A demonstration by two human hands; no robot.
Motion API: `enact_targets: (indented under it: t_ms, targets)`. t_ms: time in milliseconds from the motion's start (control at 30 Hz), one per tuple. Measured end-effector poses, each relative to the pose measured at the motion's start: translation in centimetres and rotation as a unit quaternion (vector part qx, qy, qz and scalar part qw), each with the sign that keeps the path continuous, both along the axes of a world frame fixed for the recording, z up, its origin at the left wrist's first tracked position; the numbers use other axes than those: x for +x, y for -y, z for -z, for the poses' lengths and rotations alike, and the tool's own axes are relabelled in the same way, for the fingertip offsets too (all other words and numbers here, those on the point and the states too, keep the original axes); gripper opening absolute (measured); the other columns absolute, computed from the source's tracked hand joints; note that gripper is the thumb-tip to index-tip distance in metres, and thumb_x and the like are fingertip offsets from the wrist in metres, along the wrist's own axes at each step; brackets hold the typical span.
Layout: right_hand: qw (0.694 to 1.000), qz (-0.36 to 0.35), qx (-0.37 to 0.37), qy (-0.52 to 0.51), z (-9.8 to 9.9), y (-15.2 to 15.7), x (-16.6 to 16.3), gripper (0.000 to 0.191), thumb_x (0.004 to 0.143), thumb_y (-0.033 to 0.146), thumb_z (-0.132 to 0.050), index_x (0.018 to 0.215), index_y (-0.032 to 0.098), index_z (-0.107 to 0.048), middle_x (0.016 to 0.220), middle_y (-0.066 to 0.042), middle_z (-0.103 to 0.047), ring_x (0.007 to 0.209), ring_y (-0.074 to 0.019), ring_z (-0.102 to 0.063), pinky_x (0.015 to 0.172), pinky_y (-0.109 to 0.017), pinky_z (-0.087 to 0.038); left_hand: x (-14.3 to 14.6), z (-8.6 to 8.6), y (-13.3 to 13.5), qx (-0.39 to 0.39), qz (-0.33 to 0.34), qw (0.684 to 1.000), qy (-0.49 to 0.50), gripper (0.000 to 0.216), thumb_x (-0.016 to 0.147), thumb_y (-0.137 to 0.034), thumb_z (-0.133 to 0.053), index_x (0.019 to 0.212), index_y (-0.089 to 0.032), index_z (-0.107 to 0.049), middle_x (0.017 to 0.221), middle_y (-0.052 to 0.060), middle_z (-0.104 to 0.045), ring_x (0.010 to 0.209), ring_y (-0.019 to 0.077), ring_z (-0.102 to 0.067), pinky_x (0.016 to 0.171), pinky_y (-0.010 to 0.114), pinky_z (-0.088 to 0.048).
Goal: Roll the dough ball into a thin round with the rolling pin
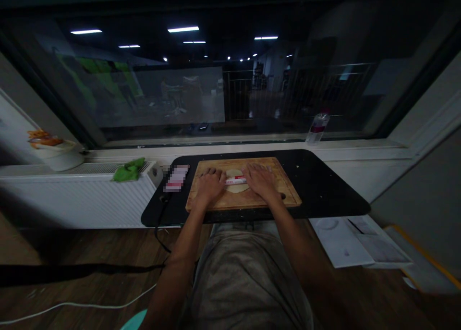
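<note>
A flat round of pale dough [237, 188] lies on a wooden cutting board [230, 205]. Across the dough runs a rolling pin [236, 180], white with red print along its middle. My left hand [212, 182] is closed over the pin's left part, near the dough's left edge. Over its right part lies my right hand [260, 177], fingers curved down on it. Both hands cover the ends of the pin, and some of the dough is hidden beneath them.
The board rests on a black tabletop [324, 195]. A phone-like pixelated item [177, 178] lies left of it. A plastic bottle [317, 128] stands on the windowsill. A green cloth [128, 169] and a white pot [59, 154] sit by the radiator [108, 200]. Papers [342, 243] lie lower right.
</note>
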State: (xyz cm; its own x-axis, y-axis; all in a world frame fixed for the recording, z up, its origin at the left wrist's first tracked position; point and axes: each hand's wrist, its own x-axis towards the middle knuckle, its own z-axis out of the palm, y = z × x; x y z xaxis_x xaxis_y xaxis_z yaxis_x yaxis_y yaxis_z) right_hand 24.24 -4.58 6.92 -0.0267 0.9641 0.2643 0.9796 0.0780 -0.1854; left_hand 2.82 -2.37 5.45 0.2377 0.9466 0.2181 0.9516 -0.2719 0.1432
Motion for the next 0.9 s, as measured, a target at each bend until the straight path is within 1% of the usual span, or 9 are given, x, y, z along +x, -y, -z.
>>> enact_targets:
  t_ms: [133,267,333,433,600,700,900]
  targets:
    - [1.000,0.002,0.018,0.020,0.0,1.8,-0.1,0.059,0.128,0.048,-0.031,0.146,0.019,-0.080,0.155,-0.017,-0.078,0.146,-0.0339,-0.068,0.131,-0.050,-0.040,0.1,0.1,1.4,0.017,-0.011,1.000,0.008,0.047,0.125,-0.039,-0.038,0.130,-0.023,-0.083,0.145,0.014,-0.081,0.147,0.0316,-0.068,0.121,0.046,-0.053]
    - [0.999,-0.011,0.022,0.024,0.1,3.1,0.0,0.059,0.128,0.043,-0.029,0.136,0.020,-0.083,0.145,-0.015,-0.083,0.139,-0.0310,-0.072,0.131,-0.047,-0.038,0.1,-0.1,3.0,0.022,-0.010,1.000,0.009,0.048,0.125,-0.041,-0.039,0.129,-0.022,-0.083,0.143,0.013,-0.082,0.144,0.0308,-0.070,0.117,0.042,-0.055]
    - [0.999,-0.011,0.029,0.015,0.4,3.8,0.1,0.057,0.128,0.041,-0.030,0.137,0.020,-0.083,0.145,-0.014,-0.083,0.140,-0.0307,-0.072,0.130,-0.046,-0.037,0.0,-0.2,3.6,0.025,-0.007,1.000,0.011,0.045,0.125,-0.041,-0.041,0.129,-0.022,-0.082,0.143,0.013,-0.082,0.141,0.0298,-0.072,0.114,0.040,-0.057]
    - [0.999,-0.012,0.050,-0.005,1.0,4.6,0.1,0.053,0.127,0.036,-0.032,0.145,0.020,-0.080,0.149,-0.014,-0.082,0.141,-0.0307,-0.072,0.128,-0.046,-0.038,-0.2,-0.4,4.4,0.029,0.000,0.999,0.021,0.040,0.124,-0.039,-0.044,0.130,-0.023,-0.081,0.144,0.012,-0.082,0.140,0.0288,-0.072,0.114,0.038,-0.057]
    - [0.996,-0.010,0.085,-0.027,2.3,5.8,0.3,0.055,0.126,0.033,-0.032,0.158,0.020,-0.075,0.158,-0.016,-0.078,0.145,-0.0314,-0.070,0.128,-0.049,-0.038,-0.2,-0.2,4.9,0.037,0.007,0.998,0.046,0.039,0.124,-0.037,-0.045,0.127,-0.023,-0.081,0.142,0.013,-0.082,0.141,0.0302,-0.072,0.119,0.041,-0.056]
    - [0.994,-0.013,0.099,-0.038,3.1,6.5,0.5,0.056,0.126,0.033,-0.031,0.159,0.020,-0.074,0.160,-0.016,-0.076,0.148,-0.0311,-0.068,0.129,-0.049,-0.036,-0.2,-0.1,4.9,0.035,0.005,0.998,0.046,0.038,0.123,-0.037,-0.045,0.125,-0.024,-0.081,0.139,0.012,-0.083,0.140,0.0300,-0.073,0.119,0.041,-0.056]
    - [0.992,-0.006,0.121,-0.036,4.4,8.0,0.4,0.055,0.125,0.034,-0.032,0.161,0.021,-0.072,0.165,-0.016,-0.073,0.154,-0.0326,-0.062,0.130,-0.051,-0.034,-0.2,0.4,4.6,0.038,0.012,0.998,0.052,0.040,0.124,-0.040,-0.045,0.131,-0.025,-0.080,0.146,0.011,-0.081,0.155,0.0303,-0.063,0.127,0.043,-0.051]
